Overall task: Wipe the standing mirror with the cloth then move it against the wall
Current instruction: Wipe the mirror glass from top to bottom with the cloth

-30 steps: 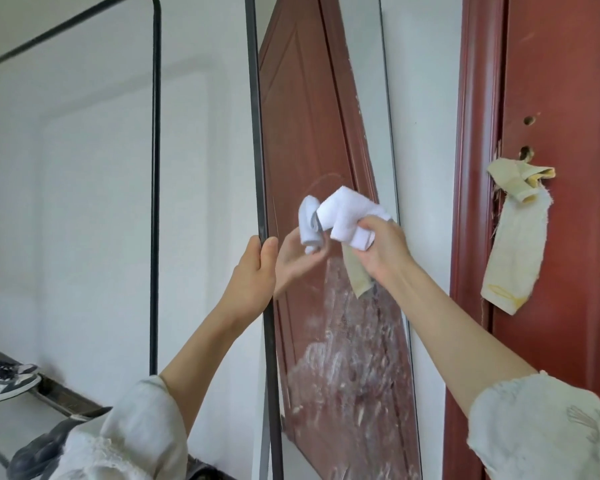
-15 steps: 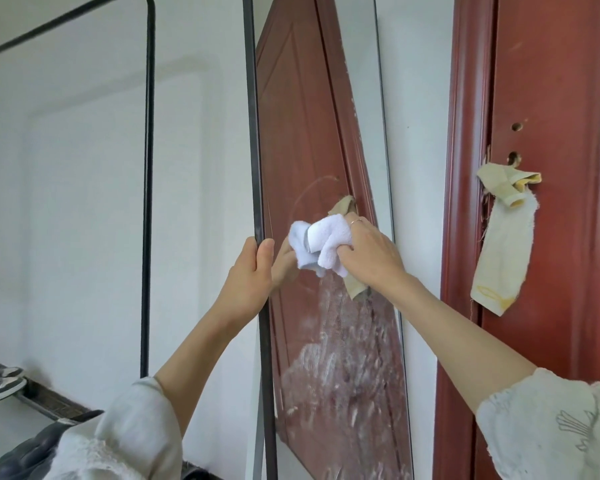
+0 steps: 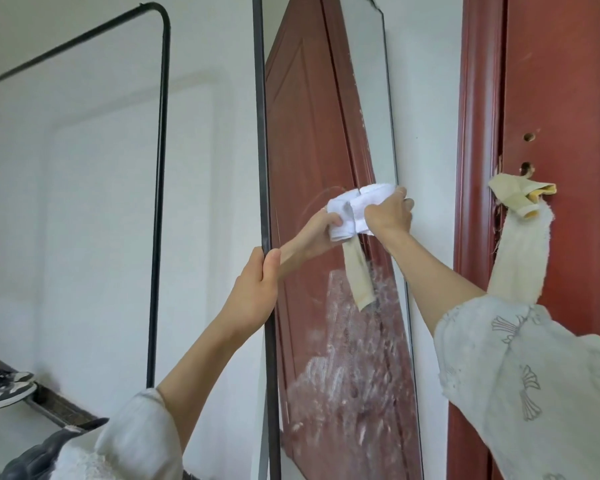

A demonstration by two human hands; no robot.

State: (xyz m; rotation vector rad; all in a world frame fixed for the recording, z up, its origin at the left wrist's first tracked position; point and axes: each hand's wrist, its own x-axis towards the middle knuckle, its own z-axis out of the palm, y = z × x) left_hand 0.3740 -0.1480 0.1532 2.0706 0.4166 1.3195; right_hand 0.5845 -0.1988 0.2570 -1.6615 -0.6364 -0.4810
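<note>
At the right edge of the mirror (image 3: pixel 329 140), about mid-height, the right hand (image 3: pixel 390 216) grips a bunched white cloth (image 3: pixel 357 209), fingers curled round it, and presses it flat to the glass. Part of the wad shows past the knuckles on the side toward the frame's left bar, where it meets its own reflection. Just below the grip a smeared, whitish film covers the glass down to the bottom of view; above the grip the surface looks clearer, with a faint curved streak up and to the left of the cloth.

Lower and to the left of that grip, the left hand (image 3: pixel 255 289) holds the mirror's black left edge, fingers wrapped round the thin frame and thumb on the near side. The mirror stands upright, slightly tilted, reflecting a red door and the person's reflected forearm.

To the right of the cloth hand, past a strip of white wall (image 3: pixel 426 98), stands the real red door (image 3: pixel 561 98); a yellowish rag (image 3: pixel 520 244) hangs from a hole in it, level with the grip. Left of the holding hand a black metal rack (image 3: pixel 161 168) stands against the wall, with a sneaker (image 3: pixel 4 389) on a shelf well below.
</note>
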